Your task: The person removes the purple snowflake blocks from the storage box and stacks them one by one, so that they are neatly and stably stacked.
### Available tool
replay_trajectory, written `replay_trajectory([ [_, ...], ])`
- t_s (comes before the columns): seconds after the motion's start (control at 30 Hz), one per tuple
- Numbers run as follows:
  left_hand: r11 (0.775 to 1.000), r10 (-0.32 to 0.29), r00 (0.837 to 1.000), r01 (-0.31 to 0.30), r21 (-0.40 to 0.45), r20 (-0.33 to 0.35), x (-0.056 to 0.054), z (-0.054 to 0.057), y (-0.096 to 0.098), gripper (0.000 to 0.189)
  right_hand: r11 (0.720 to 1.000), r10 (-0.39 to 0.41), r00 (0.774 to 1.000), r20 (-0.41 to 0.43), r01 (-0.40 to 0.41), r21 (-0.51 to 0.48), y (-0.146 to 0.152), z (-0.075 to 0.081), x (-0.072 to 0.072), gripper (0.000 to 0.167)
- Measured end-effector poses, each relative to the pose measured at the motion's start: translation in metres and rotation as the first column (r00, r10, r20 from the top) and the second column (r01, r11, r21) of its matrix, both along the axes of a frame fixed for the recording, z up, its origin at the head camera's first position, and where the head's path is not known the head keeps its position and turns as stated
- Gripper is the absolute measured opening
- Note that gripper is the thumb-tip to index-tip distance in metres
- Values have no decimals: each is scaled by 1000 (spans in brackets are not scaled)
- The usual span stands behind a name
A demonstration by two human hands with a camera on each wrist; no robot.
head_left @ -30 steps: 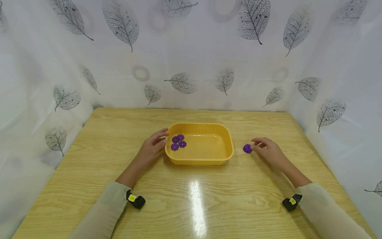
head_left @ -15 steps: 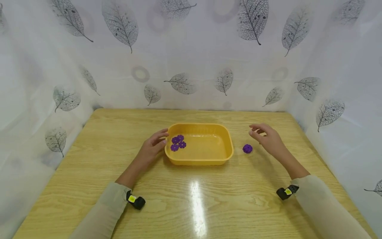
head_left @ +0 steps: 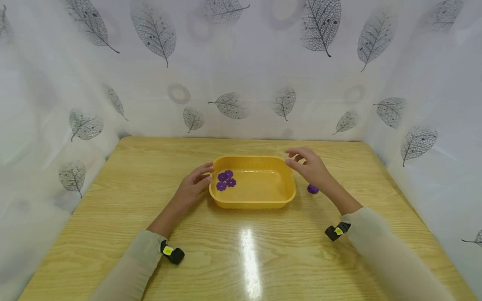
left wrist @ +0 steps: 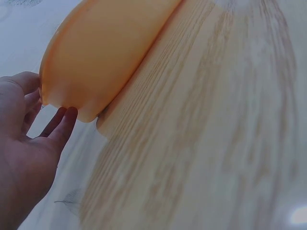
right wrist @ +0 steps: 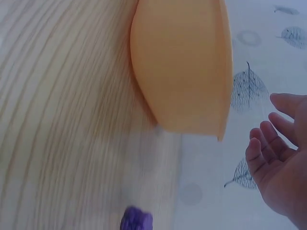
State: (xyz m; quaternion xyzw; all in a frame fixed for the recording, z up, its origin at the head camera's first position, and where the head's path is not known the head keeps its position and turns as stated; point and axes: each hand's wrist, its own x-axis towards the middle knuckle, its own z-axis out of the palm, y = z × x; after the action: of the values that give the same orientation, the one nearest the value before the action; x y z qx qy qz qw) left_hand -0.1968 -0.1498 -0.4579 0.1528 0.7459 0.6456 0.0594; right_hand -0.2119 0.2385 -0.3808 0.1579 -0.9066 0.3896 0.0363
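Observation:
A yellow plastic basin (head_left: 252,205) sits on the wooden table, with several flat purple flower-shaped pieces (head_left: 221,186) in its left end. My left hand (head_left: 190,188) rests its fingertips on the basin's left rim and end wall, fingers fairly straight. In the left wrist view, fingertips (left wrist: 71,111) meet the outside of the wall. My right hand (head_left: 310,167) hovers by the far right corner of the basin, fingers loosely bent and holding nothing. A round purple cluster (head_left: 313,189) lies on the table just right of the basin, partly covered by the right hand in the head view.
Beyond the wooden table (head_left: 150,150) and along both sides hangs a white curtain (head_left: 241,71) with grey leaf prints. Each wrist carries a small black camera. A bright light reflection shows on the front of the table.
My right hand has left the purple cluster, risen, and moved left to the basin's far right corner. The cluster stays on the table. My left hand has kept its place.

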Motion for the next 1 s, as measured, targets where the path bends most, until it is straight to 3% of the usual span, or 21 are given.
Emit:
replay_trajectory([
  [0.4,1000,4,1000,-5,17,22,-1,-2,-2,40,986,161,986,38,-159,-43,-73,-2,-16,39],
  [0.53,1000,-2,1000,1,13,24,-1,-2,-1,40,978,209,975,70,-208,-30,-96,-10,-19,40],
  [0.8,1000,14,1000,-13,-27,15,0,0,-1,38,955,273,959,74,-280,100,-131,-30,-27,37],
  [1.0,999,16,1000,-16,-41,8,1,1,-2,38,943,301,945,129,-315,107,-144,-46,-32,35],
])
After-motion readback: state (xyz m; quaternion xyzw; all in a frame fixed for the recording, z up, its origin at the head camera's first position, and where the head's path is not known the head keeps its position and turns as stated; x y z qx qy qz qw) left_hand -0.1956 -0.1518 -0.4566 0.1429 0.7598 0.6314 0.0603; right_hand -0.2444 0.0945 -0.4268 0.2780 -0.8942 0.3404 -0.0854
